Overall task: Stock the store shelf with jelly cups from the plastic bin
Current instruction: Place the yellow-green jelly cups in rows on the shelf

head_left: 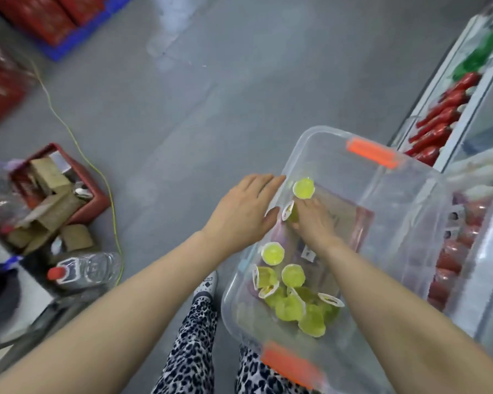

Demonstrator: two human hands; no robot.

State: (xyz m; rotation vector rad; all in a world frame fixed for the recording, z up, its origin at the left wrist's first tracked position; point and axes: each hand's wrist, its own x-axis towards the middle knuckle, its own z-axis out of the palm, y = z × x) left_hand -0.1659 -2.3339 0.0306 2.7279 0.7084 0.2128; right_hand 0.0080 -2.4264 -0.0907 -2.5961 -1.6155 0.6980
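1. Stocking: judging as unfinished. Showing no green cups on the shelf (pixel 461 129) in view, only red packs (pixel 439 129) and green goods (pixel 478 52) farther along, too blurred to name.
2. Remaining stock: lying loose in the clear bin (pixel 319 132), roughly a dozen cups (pixel 293 308). Heaping mostly at the near end, with two lying apart at mid-bin and a far cup (pixel 303 189) sitting close to the left wall.
3. Bin: standing just beside the shelf and above the grey floor (pixel 182 109). Not showing what is bearing it.
4. Left hand (pixel 242 209): reaching across to the bin's left rim. Lying flat with fingers straight, tips touching the rim, thumb near the wall, grasping nothing.
5. Right hand (pixel 315 223): reaching down inside the bin, back turned up, fingers pointing toward the far left corner. Meeting a tipped cup (pixel 291 214) at the thumb side, just below the far cup. Blurring too much to tell whether closing round that cup or only touching it.
6. Outstanding, by judgement: lifting the tipped cup, carrying it right to the shelf, then clearing the far cup, the mid-bin pair and the heap.
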